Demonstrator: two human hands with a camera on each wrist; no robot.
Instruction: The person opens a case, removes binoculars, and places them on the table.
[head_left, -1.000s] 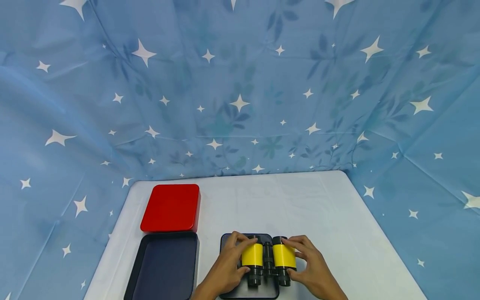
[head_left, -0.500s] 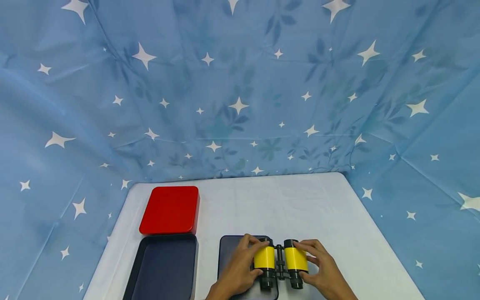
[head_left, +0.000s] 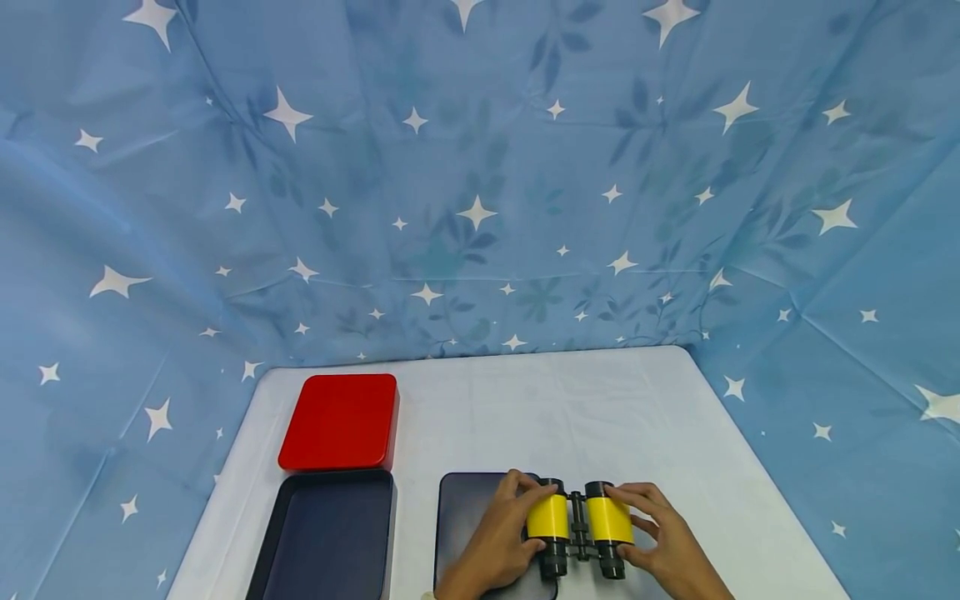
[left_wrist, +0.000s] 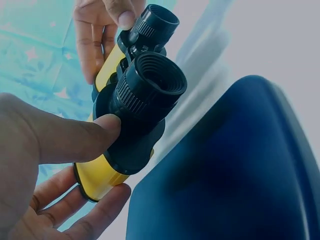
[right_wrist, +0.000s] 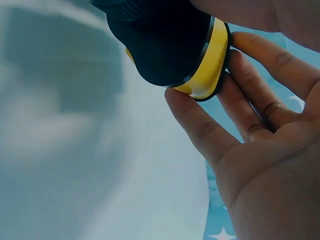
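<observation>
A pair of yellow and black binoculars is held by both hands, one at each barrel, with the eyepieces toward the person. My left hand grips the left barrel; in the left wrist view its thumb presses by the black eyepiece while the fingertips support the yellow side. On the right barrel, my right hand holds the outer side between thumb and fingers. A dark flat tray or lid lies beneath and left of the binoculars, partly covered by the left hand.
At the left stands a dark open tray, and behind it a red square box or lid. White cloth covers the table. A blue star-patterned curtain encloses the back and sides.
Both hands have carried the binoculars to the right, from over the dark flat piece to mostly past its right edge. The trays and red box stay in place.
</observation>
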